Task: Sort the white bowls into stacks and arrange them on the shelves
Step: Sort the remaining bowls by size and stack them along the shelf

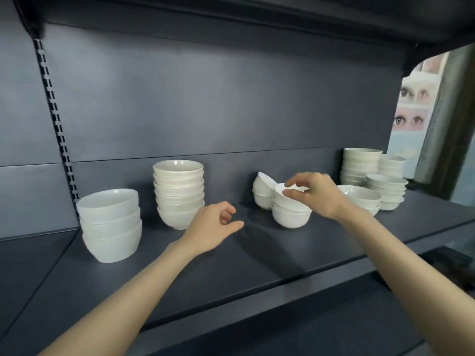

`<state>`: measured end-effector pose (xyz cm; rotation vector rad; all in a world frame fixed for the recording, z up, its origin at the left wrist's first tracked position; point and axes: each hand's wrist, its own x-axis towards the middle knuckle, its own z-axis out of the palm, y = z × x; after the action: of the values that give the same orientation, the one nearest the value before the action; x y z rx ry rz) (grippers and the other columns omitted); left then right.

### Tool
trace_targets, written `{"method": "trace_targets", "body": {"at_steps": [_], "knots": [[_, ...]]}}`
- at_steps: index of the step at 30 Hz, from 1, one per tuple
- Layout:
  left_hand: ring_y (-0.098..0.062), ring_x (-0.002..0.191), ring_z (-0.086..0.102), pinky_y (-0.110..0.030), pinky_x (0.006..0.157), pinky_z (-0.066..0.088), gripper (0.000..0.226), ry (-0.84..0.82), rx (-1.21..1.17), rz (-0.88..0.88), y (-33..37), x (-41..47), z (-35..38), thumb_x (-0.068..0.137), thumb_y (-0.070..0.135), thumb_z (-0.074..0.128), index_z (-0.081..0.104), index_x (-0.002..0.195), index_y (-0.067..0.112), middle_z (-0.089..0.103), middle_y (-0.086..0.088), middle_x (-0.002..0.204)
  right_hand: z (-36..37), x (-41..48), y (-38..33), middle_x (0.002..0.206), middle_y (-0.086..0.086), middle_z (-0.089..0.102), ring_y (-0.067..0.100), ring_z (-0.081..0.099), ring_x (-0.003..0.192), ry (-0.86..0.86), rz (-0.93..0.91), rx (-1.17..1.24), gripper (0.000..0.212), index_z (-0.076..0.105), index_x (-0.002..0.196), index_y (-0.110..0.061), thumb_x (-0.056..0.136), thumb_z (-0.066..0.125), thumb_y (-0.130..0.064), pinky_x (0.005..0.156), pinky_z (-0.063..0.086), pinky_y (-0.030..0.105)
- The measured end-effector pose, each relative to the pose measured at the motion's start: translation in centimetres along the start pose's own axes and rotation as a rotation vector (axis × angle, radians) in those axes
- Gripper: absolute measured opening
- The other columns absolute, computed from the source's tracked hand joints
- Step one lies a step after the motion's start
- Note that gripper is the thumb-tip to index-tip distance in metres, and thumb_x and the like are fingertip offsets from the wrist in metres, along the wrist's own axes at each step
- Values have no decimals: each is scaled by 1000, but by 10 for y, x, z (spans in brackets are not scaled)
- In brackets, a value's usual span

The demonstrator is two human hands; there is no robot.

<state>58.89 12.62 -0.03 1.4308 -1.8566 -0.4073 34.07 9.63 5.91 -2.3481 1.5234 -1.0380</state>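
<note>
The right hand pinches the rim of the small white top bowl on a short stack in the middle of the dark grey metal shelf. The left hand hangs just above the shelf, fingers loosely curled, holding nothing. A tall stack of white bowls stands to its left.

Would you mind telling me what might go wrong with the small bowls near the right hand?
The right hand pinches the top bowl by its rim alone, so it may slip. The tilted bowl atop the rear stack could be knocked off. The left hand holds nothing, so the small stack is unsteadied.
</note>
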Motion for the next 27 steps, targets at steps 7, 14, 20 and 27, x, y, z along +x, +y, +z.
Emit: {"method": "trace_targets", "body": {"at_steps": [7, 14, 20, 27], "knots": [[-11, 106, 55, -18, 84, 39, 69, -23, -166, -120, 27, 55, 82, 75, 34, 80, 46, 133, 20, 54, 3, 122, -19, 23, 90, 117, -4, 62, 16, 55, 110, -93, 31, 118, 41, 62, 115, -24, 78, 76, -36, 90, 44, 29], [-12, 125, 47, -26, 101, 40, 93, -29, -310, -236, 30, 89, 135, 65, 27, 89, 34, 140, 24, 45, 12, 132, -7, 49, 144, 131, -11, 44, 12, 56, 112, -303, 84, 307, 90, 35, 143, -31, 68, 84, -38, 94, 44, 27], [-4, 120, 53, -36, 106, 44, 94, 18, -371, -239, 31, 108, 150, 46, 43, 87, 40, 127, 36, 58, 21, 124, 4, 66, 161, 123, -16, 50, 12, 55, 117, -406, 73, 440, 94, 32, 145, -21, 68, 85, -34, 99, 43, 28], [7, 110, 56, -14, 83, 50, 89, 46, -472, -202, 37, 113, 153, 60, 16, 90, 39, 132, 28, 58, 20, 121, 12, 74, 170, 124, -11, 58, 11, 56, 113, -419, 44, 498, 88, 44, 135, -21, 61, 86, -43, 99, 47, 34]]}}
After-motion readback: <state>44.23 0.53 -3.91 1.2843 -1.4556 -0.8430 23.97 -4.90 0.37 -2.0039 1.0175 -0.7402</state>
